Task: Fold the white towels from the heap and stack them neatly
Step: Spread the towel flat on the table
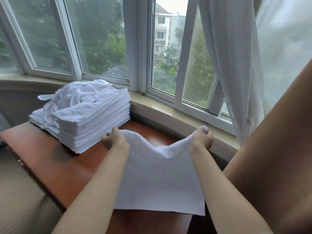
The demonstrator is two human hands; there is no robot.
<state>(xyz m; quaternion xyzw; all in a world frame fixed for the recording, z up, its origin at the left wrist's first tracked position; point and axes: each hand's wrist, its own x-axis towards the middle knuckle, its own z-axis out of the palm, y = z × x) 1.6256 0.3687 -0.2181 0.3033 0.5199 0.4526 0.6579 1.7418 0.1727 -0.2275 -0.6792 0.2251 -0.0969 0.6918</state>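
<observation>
Towel (160, 179) between left hand (113, 139) and right hand (202, 137)

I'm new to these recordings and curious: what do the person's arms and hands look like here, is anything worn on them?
Both forearms are bare as far as the picture shows: no sleeves, gloves, watch, bracelets or rings visible on the left hand or the right hand. No cables or markings either. The fingers are curled, so the nails are hidden.
</observation>
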